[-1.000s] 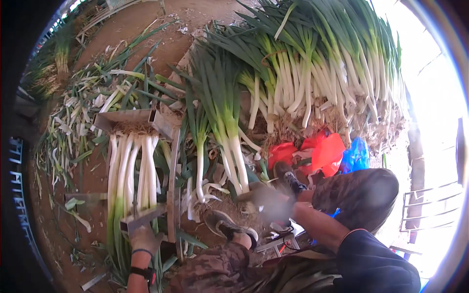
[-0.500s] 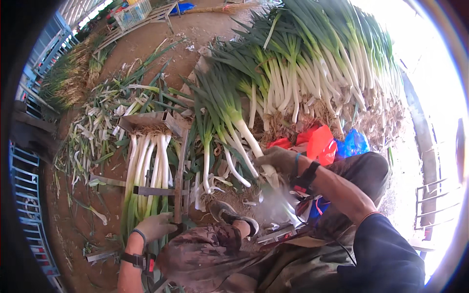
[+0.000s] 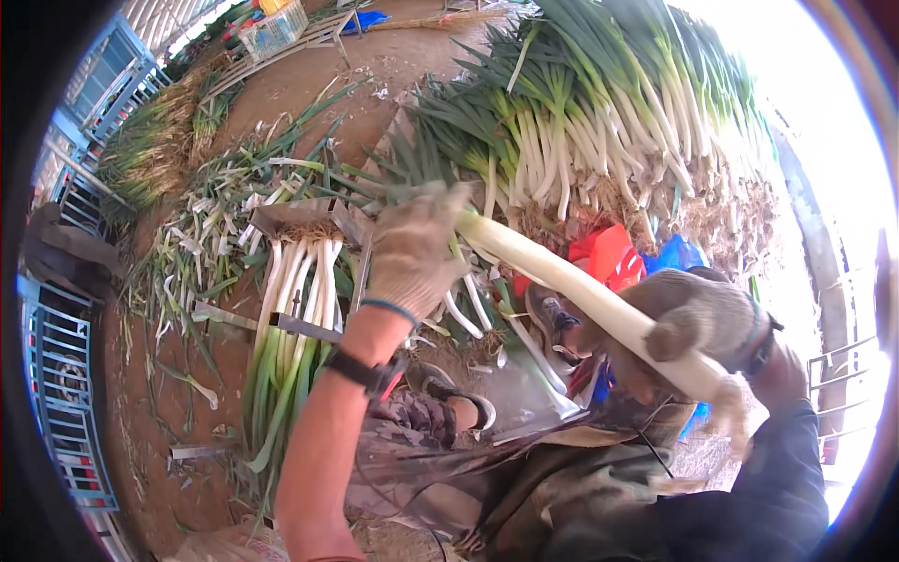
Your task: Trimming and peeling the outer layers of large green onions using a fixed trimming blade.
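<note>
The left hand [image 3: 417,248] and right hand [image 3: 702,318] clasped one leek [image 3: 567,279]. Left of them, a bundle [image 3: 304,281] looked cleaned; beyond, a heap [image 3: 599,140] seemed untrimmed.

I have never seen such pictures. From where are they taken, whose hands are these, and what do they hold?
A wide fisheye camera on a person's head looks down; no robot is used. The person's own gloved right hand holds a long white stalk near its root end; the gloved left hand is at the greener end, too blurred to judge its grip. On the ground at left, more stalks lie along a metal frame; a large pile of stalks lies at upper right.
</note>
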The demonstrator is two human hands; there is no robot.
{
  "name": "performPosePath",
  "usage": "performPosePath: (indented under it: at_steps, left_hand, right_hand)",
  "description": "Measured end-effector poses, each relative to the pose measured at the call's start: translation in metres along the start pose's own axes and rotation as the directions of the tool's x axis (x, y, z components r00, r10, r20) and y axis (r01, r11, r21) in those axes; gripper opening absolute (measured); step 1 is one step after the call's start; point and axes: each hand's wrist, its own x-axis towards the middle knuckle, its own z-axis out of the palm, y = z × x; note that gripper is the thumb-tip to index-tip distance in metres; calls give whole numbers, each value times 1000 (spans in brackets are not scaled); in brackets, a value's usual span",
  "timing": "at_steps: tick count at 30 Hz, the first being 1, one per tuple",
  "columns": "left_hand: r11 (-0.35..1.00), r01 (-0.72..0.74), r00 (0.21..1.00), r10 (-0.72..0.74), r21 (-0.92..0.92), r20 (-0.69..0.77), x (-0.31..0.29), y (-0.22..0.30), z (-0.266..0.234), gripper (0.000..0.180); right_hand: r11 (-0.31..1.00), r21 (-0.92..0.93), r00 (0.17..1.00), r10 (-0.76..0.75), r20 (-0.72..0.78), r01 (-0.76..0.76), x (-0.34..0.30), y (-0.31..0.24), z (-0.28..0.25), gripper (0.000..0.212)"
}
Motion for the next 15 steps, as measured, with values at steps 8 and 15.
performPosePath:
  at_steps: [8,15]
  left_hand:
    - [767,283,930,-74,-576,359,27,44,-35,43]
    - [546,379,911,-81,-747,403,13,50,-53,65]
  right_hand:
    - [755,-328,627,-654,-423,567,2,-16,-57,59]
    - [637,-746,915,-391,-96,193,111,63,-51,34]
